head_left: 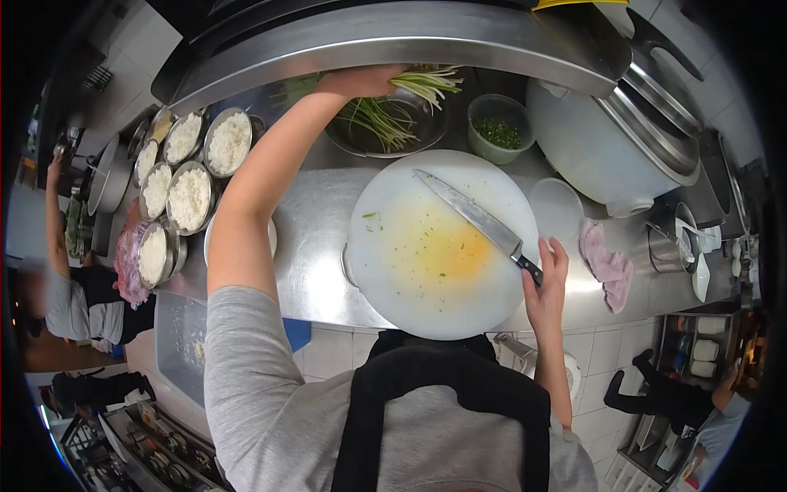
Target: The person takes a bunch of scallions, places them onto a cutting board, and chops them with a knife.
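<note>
My left hand (365, 82) is stretched far forward, closed around a bunch of scallions (430, 84) whose pale ends stick out to the right. Below it, more scallions (381, 123) lie in a metal bowl (430, 135). A kitchen knife (475, 215) lies slantwise on the round white cutting board (385, 287), which carries green bits and a yellow-orange stain. At the board's right edge, my right hand (548, 287) is beside the knife's black handle, fingers extended and apart, not wrapped round it. A plastic tub of chopped scallions (498, 141) stands behind the board.
Several metal bowls of rice (190, 199) stand at the left. A large white lidded pot (602, 148) is at the right, near a clear lid (556, 207) and a pink cloth (605, 262). A steel shelf edge (393, 45) overhangs the counter. Other people are at both sides.
</note>
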Demonstrator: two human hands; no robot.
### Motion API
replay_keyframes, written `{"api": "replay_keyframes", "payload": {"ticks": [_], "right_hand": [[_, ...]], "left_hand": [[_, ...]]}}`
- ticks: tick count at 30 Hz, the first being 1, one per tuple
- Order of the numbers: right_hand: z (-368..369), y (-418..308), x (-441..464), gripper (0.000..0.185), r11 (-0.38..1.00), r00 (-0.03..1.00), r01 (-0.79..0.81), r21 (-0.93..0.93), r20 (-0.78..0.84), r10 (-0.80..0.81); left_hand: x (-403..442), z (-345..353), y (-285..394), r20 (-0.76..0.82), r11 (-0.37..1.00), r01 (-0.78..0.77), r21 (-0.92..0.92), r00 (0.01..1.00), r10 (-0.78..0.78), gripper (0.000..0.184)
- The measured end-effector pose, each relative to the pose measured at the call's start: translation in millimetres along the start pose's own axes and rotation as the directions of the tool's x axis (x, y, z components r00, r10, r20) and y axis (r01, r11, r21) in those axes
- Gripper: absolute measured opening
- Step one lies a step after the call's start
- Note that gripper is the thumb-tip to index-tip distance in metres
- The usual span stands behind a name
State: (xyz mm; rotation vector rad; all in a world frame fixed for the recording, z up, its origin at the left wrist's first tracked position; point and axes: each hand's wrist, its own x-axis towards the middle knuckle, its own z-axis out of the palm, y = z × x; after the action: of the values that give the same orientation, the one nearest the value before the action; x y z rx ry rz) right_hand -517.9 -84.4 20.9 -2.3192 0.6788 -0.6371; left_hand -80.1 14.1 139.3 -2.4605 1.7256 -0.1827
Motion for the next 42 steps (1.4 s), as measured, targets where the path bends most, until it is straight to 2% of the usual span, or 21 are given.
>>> {"api": "replay_keyframes", "payload": {"ticks": [2, 4, 6, 7, 10, 13, 15, 16, 18, 19, 21, 22, 24, 28, 30, 33, 36, 38, 39, 41, 42], "right_hand": [[5.5, -7.1, 10.1, 0.062, 0.995, 0.995, 0.102, -0.001, 0.003, -0.102], [5.6, -17.2, 25.3, 0.064, 0.986, 0.986, 0.165, 0.004, 0.007, -0.165], [2.7, -30.4, 47.0, 0.063, 0.951, 0.951, 0.309, -0.019, 0.003, -0.309], [-0.7, -40.7, 59.0, 0.063, 0.946, 0.946, 0.323, -0.01, 0.01, -0.323], [-11.3, -76.5, 98.7, 0.063, 0.865, 0.865, 0.501, 0.016, 0.009, -0.501], [-5.1, -93.9, 115.4, 0.067, 0.753, 0.751, 0.648, 0.116, 0.073, -0.657], [8.9, -91.8, 117.1, 0.075, 0.69, 0.65, 0.724, 0.022, 0.313, -0.692], [14.0, -89.1, 116.7, 0.075, 0.678, 0.635, 0.735, 0.035, 0.316, -0.705], [26.6, -80.4, 115.1, 0.068, 0.774, 0.525, 0.621, 0.127, 0.665, -0.531], [36.6, -73.2, 114.7, 0.068, 0.766, 0.511, 0.627, 0.141, 0.668, -0.541], [59.7, -56.2, 113.8, 0.039, 0.81, 0.368, 0.533, 0.243, 0.795, -0.481], [69.6, -49.6, 110.7, 0.039, 0.809, 0.355, 0.531, 0.252, 0.8, -0.483], [86.0, -41.7, 101.4, 0.023, 0.771, 0.304, 0.526, 0.359, 0.767, -0.565], [87.9, -46.9, 92.7, 0.02, 0.777, 0.295, 0.539, 0.325, 0.792, -0.535], [87.2, -41.6, 86.8, 0.015, 0.631, 0.341, 0.712, 0.309, 0.634, -0.695], [102.9, -22.0, 82.2, 0.011, 0.559, 0.383, 0.805, 0.196, 0.548, -0.744], [110.9, -10.3, 77.9, 0.008, 0.536, 0.414, 0.838, 0.099, 0.524, -0.744], [112.6, -7.5, 77.3, 0.008, 0.528, 0.42, 0.846, 0.075, 0.516, -0.746], [112.6, -7.1, 77.2, 0.008, 0.516, 0.422, 0.855, 0.053, 0.507, -0.751], [113.4, -7.0, 78.3, 0.009, 0.517, 0.421, 0.855, 0.051, 0.514, -0.747], [113.3, -8.3, 78.6, 0.01, 0.509, 0.41, 0.859, 0.056, 0.518, -0.751]], "left_hand": [[-3.0, 1.7, 9.4, -0.025, 0.99, -0.017, -0.142, 1.0, 0.014, 0.041], [-23.7, -28.9, 45.1, 0.071, 0.999, 0.011, 0.048, 0.997, -0.015, 0.04], [-41.7, -25.4, 61.9, -0.039, 0.995, -0.068, 0.078, 0.997, 0.071, 0.037], [-51.9, -36.1, 78.7, -0.017, 0.988, -0.079, 0.133, 0.997, 0.082, 0.032], [-81.8, -32.6, 114.9, -0.161, 0.988, -0.132, 0.077, 0.977, 0.143, 0.014], [-112.4, -30.9, 159.2, -0.091, 0.994, -0.103, -0.027, 0.991, 0.1, 0.013], [-129.2, -17.1, 182.3, -0.076, 0.994, -0.048, -0.1, 0.996, 0.04, 0.015], [-135.9, -10.4, 192.5, -0.063, 0.985, -0.021, -0.173, 0.998, 0.01, 0.019], [-150.6, 2.1, 209.6, 0.011, 0.966, 0.08, -0.245, 0.997, -0.08, 0.021], [-157.3, 8.6, 214.7, 0.09, 0.935, 0.162, -0.315, 0.986, -0.141, 0.022], [-170.8, 27.7, 218.7, 0.112, 0.91, 0.208, -0.358, 0.977, -0.18, 0.022], [-177.8, 33.6, 221.1, 0.131, 0.884, 0.237, -0.403, 0.971, -0.201, 0.022], [-185.6, 42.7, 214.1, 0.223, 0.847, 0.296, -0.442, 0.951, -0.216, 0.022], [-206.5, 44.5, 203.2, 0.362, 0.769, 0.433, -0.47, 0.889, -0.279, 0.02], [-217.7, 45.5, 202.3, 0.364, 0.781, 0.467, -0.415, 0.872, -0.328, 0.022], [-228.3, 56.7, 200.8, 0.341, 0.796, 0.516, -0.316, 0.845, -0.412, 0.026], [-237.1, 80.3, 195.0, 0.354, 0.816, 0.511, -0.271, 0.841, -0.409, 0.039], [-240.4, 79.6, 195.3, 0.341, 0.795, 0.499, -0.345, 0.856, -0.389, 0.056], [-239.8, 77.5, 195.8, 0.342, 0.798, 0.492, -0.348, 0.859, -0.381, 0.056], [-237.9, 73.9, 196.8, 0.167, 0.849, 0.43, -0.307, 0.903, -0.396, 0.072], [-231.9, 76.5, 198.6, 0.168, 0.851, 0.424, -0.309, 0.905, -0.39, 0.072]]}}
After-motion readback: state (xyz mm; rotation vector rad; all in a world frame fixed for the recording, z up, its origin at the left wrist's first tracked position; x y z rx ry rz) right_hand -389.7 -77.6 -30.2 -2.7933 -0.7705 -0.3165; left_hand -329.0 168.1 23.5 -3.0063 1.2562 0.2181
